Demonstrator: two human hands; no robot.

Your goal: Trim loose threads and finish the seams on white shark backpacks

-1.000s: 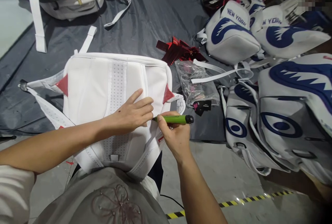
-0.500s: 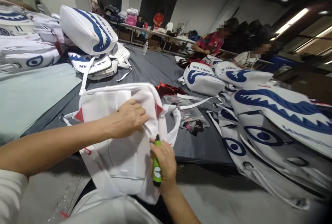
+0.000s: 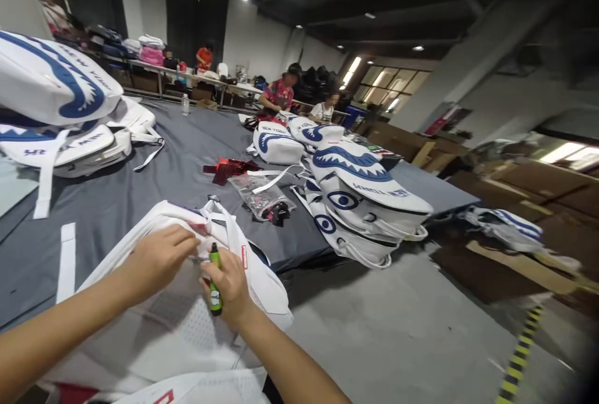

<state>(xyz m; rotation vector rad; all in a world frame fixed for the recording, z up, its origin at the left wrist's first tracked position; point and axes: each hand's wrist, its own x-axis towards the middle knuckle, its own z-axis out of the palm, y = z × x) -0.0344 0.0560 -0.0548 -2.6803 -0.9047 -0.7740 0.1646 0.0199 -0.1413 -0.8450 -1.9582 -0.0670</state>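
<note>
Head view. My left hand [image 3: 156, 260] is curled shut, its fingertips pinching a fold of the white fabric backpack [image 3: 187, 329]. The backpack lies over the near edge of the grey cloth-covered table [image 3: 140, 195] and runs down toward me. My right hand [image 3: 230, 288] is closed in a fist round the green pen-shaped tool [image 3: 214, 284], held nearly upright. Its dark tip points up at the pinched spot, just beside my left fingertips.

As I judge it, the work at the tip goes best with the fabric drawn taut between the pinching fingers. The tool should be steadied against the bag, and its tip kept off my own skin. Whether the tip touches the fabric I cannot tell.

Farther along the table lie a clear plastic bag [image 3: 264, 195], red foil scraps [image 3: 224, 170] and white backpacks with blue shark print [image 3: 360, 195].
</note>
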